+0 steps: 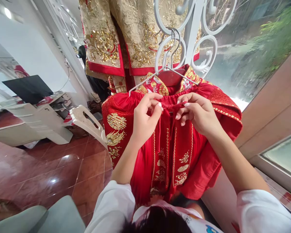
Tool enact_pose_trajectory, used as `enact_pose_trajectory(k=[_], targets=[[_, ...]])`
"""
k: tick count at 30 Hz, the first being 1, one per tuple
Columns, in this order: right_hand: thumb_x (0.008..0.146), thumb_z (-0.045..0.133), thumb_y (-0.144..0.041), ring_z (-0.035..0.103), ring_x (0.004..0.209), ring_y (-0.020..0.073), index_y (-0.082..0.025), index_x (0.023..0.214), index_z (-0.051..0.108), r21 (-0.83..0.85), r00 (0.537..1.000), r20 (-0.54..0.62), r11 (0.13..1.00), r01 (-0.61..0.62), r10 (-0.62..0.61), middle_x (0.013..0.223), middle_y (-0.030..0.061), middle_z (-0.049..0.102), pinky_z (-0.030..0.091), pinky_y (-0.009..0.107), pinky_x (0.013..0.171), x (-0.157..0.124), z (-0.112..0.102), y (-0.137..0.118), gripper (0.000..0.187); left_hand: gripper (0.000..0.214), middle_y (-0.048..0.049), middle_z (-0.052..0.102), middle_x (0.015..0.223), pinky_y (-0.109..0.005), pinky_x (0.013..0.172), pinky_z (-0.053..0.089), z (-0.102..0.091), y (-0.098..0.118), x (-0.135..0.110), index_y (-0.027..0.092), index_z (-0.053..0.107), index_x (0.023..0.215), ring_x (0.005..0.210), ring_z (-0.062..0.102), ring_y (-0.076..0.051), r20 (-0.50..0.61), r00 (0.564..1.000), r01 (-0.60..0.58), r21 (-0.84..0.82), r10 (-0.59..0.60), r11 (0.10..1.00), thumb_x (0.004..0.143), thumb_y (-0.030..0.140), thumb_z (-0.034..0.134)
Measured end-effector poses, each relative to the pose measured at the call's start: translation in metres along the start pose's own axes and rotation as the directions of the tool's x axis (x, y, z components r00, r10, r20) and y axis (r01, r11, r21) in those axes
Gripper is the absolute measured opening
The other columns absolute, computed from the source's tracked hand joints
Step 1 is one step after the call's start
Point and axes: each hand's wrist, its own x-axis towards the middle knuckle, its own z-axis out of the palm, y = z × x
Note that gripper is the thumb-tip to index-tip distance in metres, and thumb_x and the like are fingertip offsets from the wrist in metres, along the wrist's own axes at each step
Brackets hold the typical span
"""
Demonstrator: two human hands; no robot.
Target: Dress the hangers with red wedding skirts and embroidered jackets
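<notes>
A red garment with gold embroidery (160, 161) hangs in front of me from a wire hanger (145, 81). My left hand (147, 116) pinches one side of a red drawstring (171, 106) at the gathered waistband. The thumb and fingers of my right hand (196, 110) pinch the same drawstring a little to the right. Between the hands the string runs roughly level, and a loose end hangs below the left one. Behind the waistband shows a patterned collar (157, 84) in gold, silver and red.
The hanger hooks onto a white scrolled metal frame (191, 35) beside the window. A cream and gold sequined garment (145, 35) hangs behind. To the left stand a carved white chair (87, 123) and a desk with a black monitor (27, 88). Pale seats (60, 216) are at lower left.
</notes>
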Motion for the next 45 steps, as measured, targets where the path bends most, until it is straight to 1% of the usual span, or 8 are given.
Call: enact_pose_trajectory(k=[6, 9, 13, 18, 21, 27, 37, 45], targets=[[0.073, 0.058, -0.024, 0.034, 0.032, 0.0007, -0.019, 0.072, 0.047, 0.066, 1.000, -0.001, 0.997, -0.030, 0.030, 0.067, -0.0051, 0.051, 0.027, 0.018, 0.029, 0.005, -0.008, -0.002, 0.012, 0.015, 0.0061, 0.051, 0.056, -0.020, 0.045, 0.031, -0.011, -0.002, 0.004, 0.020, 0.055, 0.093, 0.048, 0.044, -0.007, 0.102, 0.988, 0.131, -0.125, -0.119, 0.984, 0.079, 0.014, 0.055], [0.075, 0.056, -0.022, 0.031, 0.036, 0.0019, -0.019, 0.073, 0.049, -0.189, 0.998, 0.030, 0.980, 0.066, -0.061, 0.059, -0.0057, 0.046, 0.024, 0.020, 0.033, 0.004, -0.016, -0.009, 0.009, 0.012, 0.0079, 0.046, 0.050, -0.020, 0.040, 0.023, -0.017, -0.003, 0.005, 0.020, 0.053, 0.086, 0.040, 0.033, -0.005, 0.084, 0.987, 0.145, -0.105, -0.137, 0.984, 0.077, 0.013, 0.056], [0.068, 0.059, -0.010, 0.043, 0.051, 0.0063, -0.019, 0.073, 0.055, -0.677, 0.950, 0.138, 0.674, 0.297, -0.280, 0.061, -0.0030, 0.051, 0.032, 0.022, 0.047, -0.001, -0.028, -0.012, 0.011, 0.011, 0.0084, 0.041, 0.046, -0.020, 0.038, 0.020, -0.023, -0.003, 0.005, 0.018, 0.051, 0.072, 0.037, 0.026, -0.003, 0.092, 0.991, 0.097, 0.053, -0.102, 0.994, 0.074, 0.011, 0.059], [0.067, 0.057, -0.006, 0.044, 0.053, 0.0079, -0.020, 0.076, 0.058, -0.832, 0.879, 0.067, 0.460, 0.311, -0.473, 0.061, -0.0029, 0.051, 0.035, 0.025, 0.052, -0.004, -0.025, 0.002, 0.016, 0.007, 0.0045, 0.057, 0.057, -0.021, 0.050, 0.041, -0.025, 0.000, 0.004, 0.017, 0.060, 0.078, 0.049, 0.050, -0.007, 0.119, 0.993, -0.005, 0.064, -0.003, 0.998, 0.074, 0.014, 0.064], [0.076, 0.059, -0.015, 0.048, 0.058, 0.0092, -0.020, 0.077, 0.059, -0.751, 0.827, -0.092, 0.583, 0.309, -0.555, 0.072, 0.0004, 0.056, 0.039, 0.025, 0.053, -0.005, -0.015, 0.006, 0.005, 0.011, 0.0007, 0.066, 0.073, -0.024, 0.067, 0.052, -0.021, 0.002, 0.004, 0.017, 0.063, 0.085, 0.067, 0.065, -0.011, 0.099, 0.995, 0.010, -0.097, 0.000, 0.995, 0.074, 0.018, 0.067], [0.076, 0.065, -0.026, 0.061, 0.075, 0.0119, -0.020, 0.071, 0.065, -0.109, 0.964, -0.126, 0.969, 0.221, -0.234, 0.088, 0.0020, 0.063, 0.053, 0.026, 0.066, -0.004, 0.001, -0.001, 0.008, 0.021, -0.0019, 0.070, 0.086, -0.034, 0.083, 0.055, 0.004, 0.004, 0.006, 0.022, 0.063, 0.099, 0.090, 0.069, -0.019, 0.087, 0.996, 0.058, -0.367, -0.028, 0.929, 0.081, 0.032, 0.066], [0.075, 0.063, -0.036, 0.061, 0.103, 0.0185, -0.021, 0.070, 0.067, 0.249, 0.993, 0.112, 0.968, 0.004, -0.033, 0.098, 0.0020, 0.068, 0.047, 0.037, 0.097, -0.010, -0.016, -0.004, 0.016, 0.018, 0.0063, 0.056, 0.061, -0.030, 0.074, 0.056, 0.010, -0.012, 0.012, 0.023, 0.057, 0.090, 0.065, 0.064, -0.010, -0.032, 0.990, 0.081, -0.657, -0.136, 0.749, 0.081, 0.036, 0.066], [0.079, 0.058, -0.035, 0.040, 0.054, 0.0106, -0.021, 0.059, 0.046, 0.168, 0.998, -0.053, 0.985, 0.024, -0.015, 0.054, -0.0018, 0.031, 0.047, 0.031, 0.064, 0.000, -0.003, -0.017, 0.027, 0.017, 0.0088, 0.045, 0.054, -0.026, 0.062, 0.053, 0.003, -0.007, 0.015, 0.023, 0.055, 0.086, 0.047, 0.050, -0.005, -0.036, 0.984, 0.107, -0.673, -0.177, 0.732, 0.081, 0.035, 0.066]])
